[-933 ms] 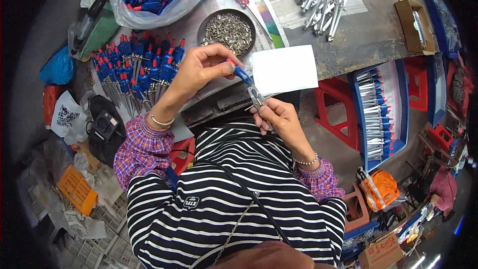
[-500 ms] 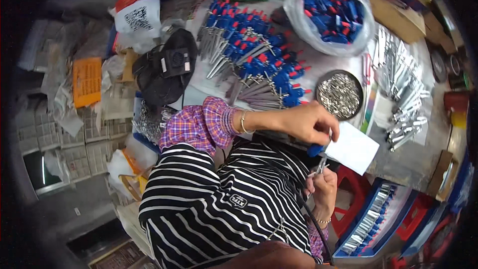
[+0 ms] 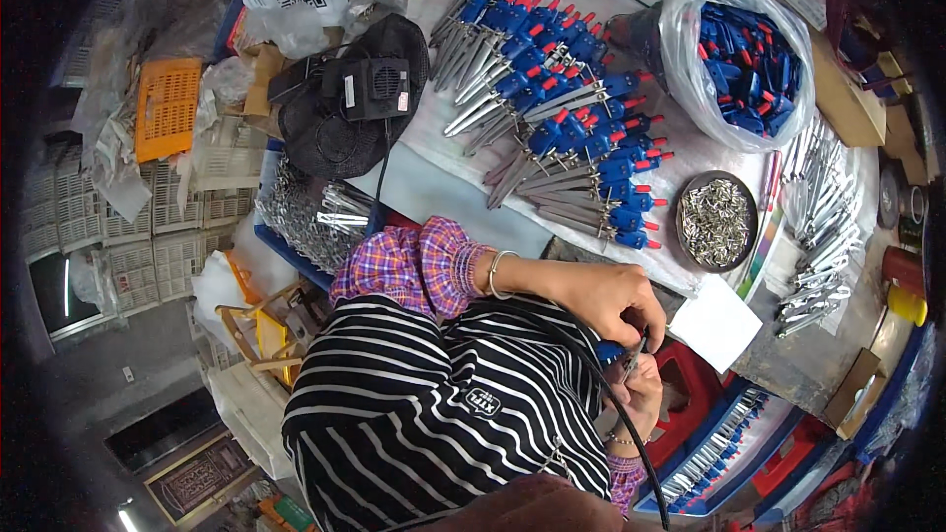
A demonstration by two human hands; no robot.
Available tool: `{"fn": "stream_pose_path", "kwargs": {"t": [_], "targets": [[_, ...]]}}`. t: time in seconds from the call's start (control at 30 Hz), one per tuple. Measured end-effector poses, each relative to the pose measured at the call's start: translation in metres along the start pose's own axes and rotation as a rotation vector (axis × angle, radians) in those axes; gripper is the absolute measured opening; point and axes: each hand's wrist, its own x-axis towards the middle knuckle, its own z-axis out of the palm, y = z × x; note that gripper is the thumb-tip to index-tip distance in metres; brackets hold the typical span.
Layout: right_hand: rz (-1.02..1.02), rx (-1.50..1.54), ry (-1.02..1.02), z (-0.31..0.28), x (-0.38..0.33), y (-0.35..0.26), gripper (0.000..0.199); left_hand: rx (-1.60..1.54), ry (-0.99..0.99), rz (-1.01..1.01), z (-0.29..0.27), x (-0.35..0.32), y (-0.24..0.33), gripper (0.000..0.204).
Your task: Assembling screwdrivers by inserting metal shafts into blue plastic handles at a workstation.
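My left hand (image 3: 603, 298) reaches in from the left, a bangle on its wrist. Its thumb and fingers are pinched on a small blue plastic and metal piece (image 3: 609, 350). Just below, my right hand (image 3: 642, 396) is closed around the silver metal part (image 3: 632, 363) of the same piece. Both hands meet close to my striped top, off the table's near edge. Fingers hide most of the piece. A white card (image 3: 716, 323) lies beside my hands, and a round dark bowl (image 3: 680, 229) of small metal pins (image 3: 716, 223) stands beyond it.
Rows of blue, red-tipped pieces with metal strips (image 3: 581, 128) cover the table. A clear bag (image 3: 678, 69) holds blue parts; silver metal parts (image 3: 823, 222) lie right. A blue tray (image 3: 775, 450), red stool (image 3: 682, 366) and black cable (image 3: 631, 435) are near my right arm.
The view has shifted, so the table appears further up and right. My left hand has come down closer to my right hand, and its fingers now meet the metal part.
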Motion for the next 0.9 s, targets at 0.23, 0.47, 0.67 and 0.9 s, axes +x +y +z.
{"fn": "stream_pose_path", "kwargs": {"t": [0.23,0.47,0.67,0.9], "targets": [[0.041,0.139,-0.092,0.002,0.01,0.004,0.024,-0.097,-0.002,-0.005,-0.007,-0.01,0.001,0.02],[0.071,0.234,-0.123,-0.017,0.007,0.018,0.022,-0.002,-0.003,0.045,0.002,-0.01,0.001,0.015],[-0.173,-0.216,0.114,0.007,0.017,0.022,0.05,0.172,0.165,-0.027,0.002,-0.012,-0.011,0.01],[-0.492,-0.832,0.388,0.011,0.016,0.041,0.027,0.348,0.167,-0.103,0.006,-0.006,-0.01,0.011]]}}
